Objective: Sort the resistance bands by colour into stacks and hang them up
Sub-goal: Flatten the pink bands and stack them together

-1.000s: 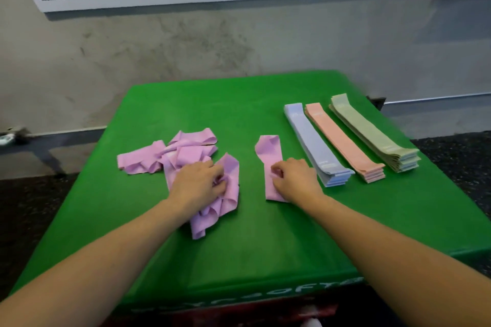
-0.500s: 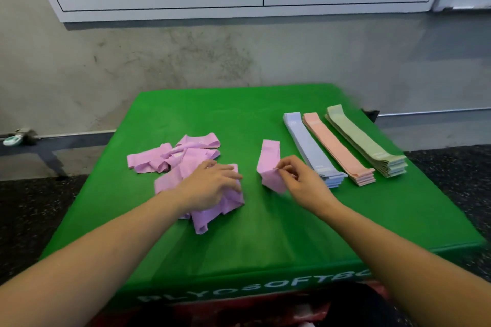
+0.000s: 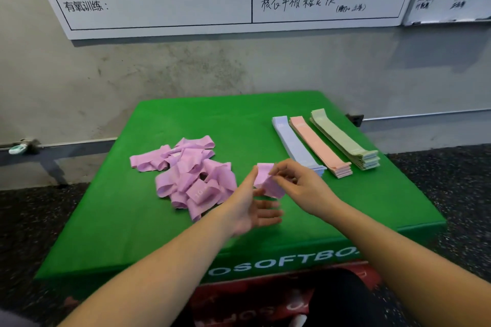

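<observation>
right hand [image 3: 300, 188] up off the green box top [image 3: 186, 233], fingertips [image 3: 273, 176] pinching a folded pink band [image 3: 267, 180] at its upper edge. left hand [image 3: 252, 210] just below and beside it, palm turned inward, fingers straight and released, thumb touching the band's left edge; whether gripping there, cannot tell. loose heap of pink bands [image 3: 191, 175] left of the left fingers, lying crumpled on the box. beyond the right fingertips, three neat stacks side by side: blue stack [image 3: 295, 145], orange stack [image 3: 318, 147], green stack [image 3: 342, 139]. whiteboard [image 3: 186, 2] on the wall behind.
</observation>
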### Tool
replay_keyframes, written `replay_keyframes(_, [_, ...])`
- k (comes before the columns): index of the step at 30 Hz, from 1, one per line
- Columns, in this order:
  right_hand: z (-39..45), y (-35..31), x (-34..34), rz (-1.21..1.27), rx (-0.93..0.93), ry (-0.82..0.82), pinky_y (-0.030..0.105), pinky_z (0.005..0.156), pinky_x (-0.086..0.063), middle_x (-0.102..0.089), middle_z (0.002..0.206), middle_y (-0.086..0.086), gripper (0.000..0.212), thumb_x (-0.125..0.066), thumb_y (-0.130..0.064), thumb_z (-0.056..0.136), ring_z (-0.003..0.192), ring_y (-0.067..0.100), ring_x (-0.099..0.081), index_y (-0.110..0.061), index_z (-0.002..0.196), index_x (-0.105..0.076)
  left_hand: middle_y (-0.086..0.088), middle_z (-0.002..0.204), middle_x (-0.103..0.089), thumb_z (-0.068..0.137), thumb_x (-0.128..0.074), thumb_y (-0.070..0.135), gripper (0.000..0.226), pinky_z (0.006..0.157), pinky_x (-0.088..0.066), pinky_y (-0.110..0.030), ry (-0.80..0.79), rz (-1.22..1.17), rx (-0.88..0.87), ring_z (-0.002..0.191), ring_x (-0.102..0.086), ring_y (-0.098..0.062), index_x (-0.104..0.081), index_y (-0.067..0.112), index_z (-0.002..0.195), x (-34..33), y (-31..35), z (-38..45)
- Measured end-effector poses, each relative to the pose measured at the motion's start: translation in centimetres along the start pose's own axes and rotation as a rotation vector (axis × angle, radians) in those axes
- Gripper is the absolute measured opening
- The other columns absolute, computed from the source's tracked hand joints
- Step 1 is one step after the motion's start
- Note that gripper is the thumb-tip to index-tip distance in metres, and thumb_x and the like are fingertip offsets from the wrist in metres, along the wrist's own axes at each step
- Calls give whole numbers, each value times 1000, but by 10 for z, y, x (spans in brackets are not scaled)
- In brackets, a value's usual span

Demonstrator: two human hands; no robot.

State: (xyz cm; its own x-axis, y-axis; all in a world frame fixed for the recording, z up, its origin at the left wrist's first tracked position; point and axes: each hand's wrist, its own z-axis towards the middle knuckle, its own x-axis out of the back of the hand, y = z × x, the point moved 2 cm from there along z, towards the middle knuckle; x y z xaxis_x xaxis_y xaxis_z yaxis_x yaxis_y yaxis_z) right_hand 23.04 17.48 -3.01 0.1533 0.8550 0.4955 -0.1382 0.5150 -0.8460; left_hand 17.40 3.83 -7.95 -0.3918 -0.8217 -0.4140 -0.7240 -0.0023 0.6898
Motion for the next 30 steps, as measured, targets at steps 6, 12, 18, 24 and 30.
replay_keyframes(6, [-44, -5, -4, 149, 59, -74, 11, 76, -44, -68, 80, -19, 11, -70, -2, 90, 75, -6, -59, -12, 91, -66, -27, 104, -59, 99, -55, 17, 35, 78, -55, -48, 14, -360, -88, 86, -62, -37, -48, -4, 126, -6, -1, 6])
replay_keyframes(12, [-74, 7, -3, 222, -67, -240, 33, 89, -55, -72, 96, 5, 20, -69, -12, 91, 93, 19, -70, -24, 105, -63, -21, 118, -59, 94, -55, -3, 39, 85, -50, -43, 229, -224, -213, 103, -59, -31, -46, -5, 132, -8, 6, 2])
replay_keyframes(18, [-67, -1, 10, 239, -151, 122, 17, 78, -46, -66, 103, -7, 5, -60, -26, 98, 97, 9, -62, -26, 102, -62, -9, 117, -65, 85, -64, -4, 44, 89, -48, -35, 58, 28, -454, 101, -57, -20, -60, 16, 124, -34, 8, -40])
replay_keyframes(24, [-47, -12, 18, 837, -545, 105, 39, 74, -57, -72, 103, 11, 33, -53, -41, 100, 89, 28, -70, -15, 119, -60, -2, 109, -72, 91, -54, -12, 46, 84, -50, -23, -43, 359, -625, 101, -64, -10, -60, 20, 124, -41, -6, -71])
replay_keyframes(30, [-49, -29, 23, 1068, -366, 145, 28, 65, -58, -70, 91, 13, 25, -60, 7, 90, 75, 20, -67, -6, 111, -58, 8, 109, -73, 89, -53, -16, 56, 96, -51, -27, 7, 559, -685, 107, -63, -10, -59, 31, 120, -30, -17, -87])
